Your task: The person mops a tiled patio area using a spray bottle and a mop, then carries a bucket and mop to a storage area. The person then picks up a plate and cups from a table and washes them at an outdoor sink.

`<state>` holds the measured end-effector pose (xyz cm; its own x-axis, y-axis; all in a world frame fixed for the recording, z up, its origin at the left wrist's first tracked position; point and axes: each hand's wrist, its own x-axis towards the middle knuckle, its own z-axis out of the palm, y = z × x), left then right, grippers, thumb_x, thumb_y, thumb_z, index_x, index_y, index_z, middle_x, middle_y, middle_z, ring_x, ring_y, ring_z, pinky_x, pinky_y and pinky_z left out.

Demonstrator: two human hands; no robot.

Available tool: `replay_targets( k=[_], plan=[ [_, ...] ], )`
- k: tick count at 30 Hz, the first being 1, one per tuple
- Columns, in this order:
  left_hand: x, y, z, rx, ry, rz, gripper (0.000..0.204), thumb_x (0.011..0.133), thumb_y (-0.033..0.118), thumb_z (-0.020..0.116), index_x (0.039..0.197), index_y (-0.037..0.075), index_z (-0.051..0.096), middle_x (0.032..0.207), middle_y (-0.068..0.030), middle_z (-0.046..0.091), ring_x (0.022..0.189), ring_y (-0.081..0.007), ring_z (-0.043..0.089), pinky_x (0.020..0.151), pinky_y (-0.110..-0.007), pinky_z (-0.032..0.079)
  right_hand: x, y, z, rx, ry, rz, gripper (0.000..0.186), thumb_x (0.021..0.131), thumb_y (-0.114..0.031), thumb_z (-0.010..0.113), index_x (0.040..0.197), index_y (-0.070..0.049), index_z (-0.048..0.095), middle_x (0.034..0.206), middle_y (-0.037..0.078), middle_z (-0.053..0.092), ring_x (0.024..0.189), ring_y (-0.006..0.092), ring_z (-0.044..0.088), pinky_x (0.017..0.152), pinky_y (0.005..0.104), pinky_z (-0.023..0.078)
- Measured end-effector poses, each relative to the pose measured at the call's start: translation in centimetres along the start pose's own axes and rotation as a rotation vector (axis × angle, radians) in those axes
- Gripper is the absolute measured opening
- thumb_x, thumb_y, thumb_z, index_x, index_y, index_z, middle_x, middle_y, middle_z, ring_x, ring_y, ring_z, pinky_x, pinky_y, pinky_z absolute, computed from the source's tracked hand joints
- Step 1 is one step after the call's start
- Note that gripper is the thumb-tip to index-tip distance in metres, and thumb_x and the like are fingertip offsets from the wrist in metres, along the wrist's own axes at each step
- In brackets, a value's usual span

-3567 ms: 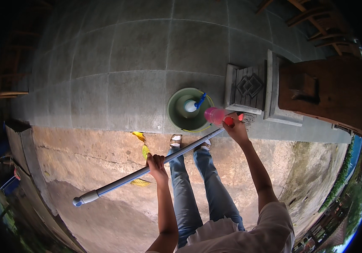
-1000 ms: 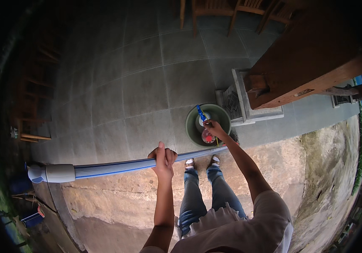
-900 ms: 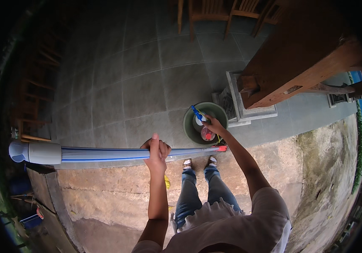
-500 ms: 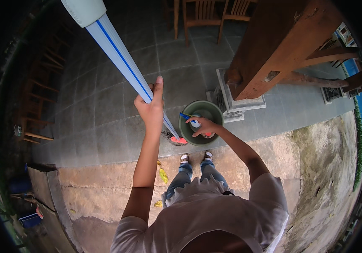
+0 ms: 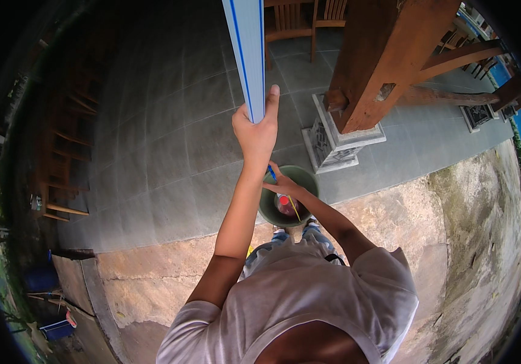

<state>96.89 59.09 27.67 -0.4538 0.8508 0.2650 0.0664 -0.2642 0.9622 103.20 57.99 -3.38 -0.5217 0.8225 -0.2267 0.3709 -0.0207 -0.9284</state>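
My left hand (image 5: 256, 130) is wrapped round the pale, blue-striped pole (image 5: 246, 54) of a mop, its thumb pointing up along the shaft. The mop's lower end is hidden behind my left forearm. My right hand (image 5: 283, 183) reaches over the far left rim of a round green bucket (image 5: 310, 181), fingers bent about a blue thing (image 5: 272, 172) that is too covered to name. Inside the bucket lie a red-topped item (image 5: 284, 200), perhaps a capped bottle, and a thin yellow stick (image 5: 295, 207). The bucket partly covers my feet.
A thick wooden post (image 5: 372, 79) on a carved stone base (image 5: 336, 142) stands just beyond the bucket. Wooden chairs (image 5: 289, 27) are at the far side, others along the left. Grey floor tiles (image 5: 169, 151) end at an edge with rough concrete (image 5: 157, 261).
The bucket now sits closer to my feet, away from the post's base. The pole has swung rightward and more upright. My right hand has shifted to the bucket's far left rim.
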Motion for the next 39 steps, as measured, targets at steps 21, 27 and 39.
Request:
replay_targets(
  k=[21,27,39],
  plan=[
    [-3.5,1.2,0.6,-0.05,-0.408,0.021,0.053,0.078,0.017,0.068,0.048,0.014,0.025,0.048,0.0086,0.024,0.046,-0.0023,0.02,0.044,-0.023,0.014,1.2,0.7,-0.3,-0.17,0.489,0.235,0.053,0.076,-0.042,0.05,0.118,-0.009,0.05,0.091,0.018,0.063,0.088,0.0337,0.06,0.079,0.0424,0.045],
    [-7.1,2.1,8.6,0.152,-0.935,0.174,0.046,0.069,0.044,0.07,0.054,0.004,0.052,0.046,-0.0005,0.044,0.043,-0.0093,0.043,0.042,-0.026,0.033,-2.4,9.7,-6.4,-0.114,0.598,0.277,0.049,0.078,-0.044,0.048,0.108,-0.006,0.056,0.095,0.018,0.062,0.093,0.0355,0.058,0.081,0.0431,0.044],
    [-20.5,-5.6,24.5,0.054,-1.621,0.223,0.045,0.076,0.036,0.066,0.11,0.01,0.053,0.111,-0.0077,0.052,0.11,-0.0202,0.046,0.091,-0.035,0.037,-30.2,19.3,-16.9,0.17,1.247,0.386,0.037,0.086,-0.035,0.036,0.076,-0.005,0.057,0.076,0.013,0.059,0.08,0.0286,0.057,0.076,0.0373,0.042]
  ],
)
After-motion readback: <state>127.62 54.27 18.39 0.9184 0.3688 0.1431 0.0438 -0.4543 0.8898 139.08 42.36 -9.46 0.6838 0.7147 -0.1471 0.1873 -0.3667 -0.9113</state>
